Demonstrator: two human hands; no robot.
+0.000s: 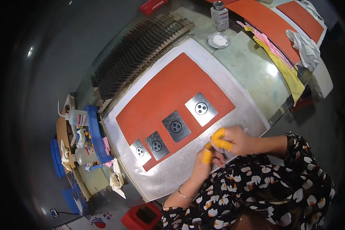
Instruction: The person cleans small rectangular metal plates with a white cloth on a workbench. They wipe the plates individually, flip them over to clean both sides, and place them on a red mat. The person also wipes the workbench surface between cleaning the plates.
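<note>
My left hand (pixel 207 158) and my right hand (pixel 234 140) meet over the near right edge of the pale work board, close to my body. Both wear yellow finger covers. The fingers of each are curled, and the right fingertips press toward the left thumb and forefinger. Something whitish shows between them, too small and covered to name. Just beyond the hands, several square metal plates lie in a slanting row on an orange mat (pixel 157 99). The rightmost plate (pixel 209 117) is nearest my hands. Each plate carries a black ring with three dark dots.
A rack of dark upright slats (pixel 138 57) stands at the far left. Left of the board (pixel 168 180), a blue tray (pixel 94 126) holds squeeze bottles. A glass bottle (pixel 219 17) and a dish of white powder (pixel 218 40) stand far right, near yellow cloth (pixel 291 82). A red bin (pixel 142 216) is below.
</note>
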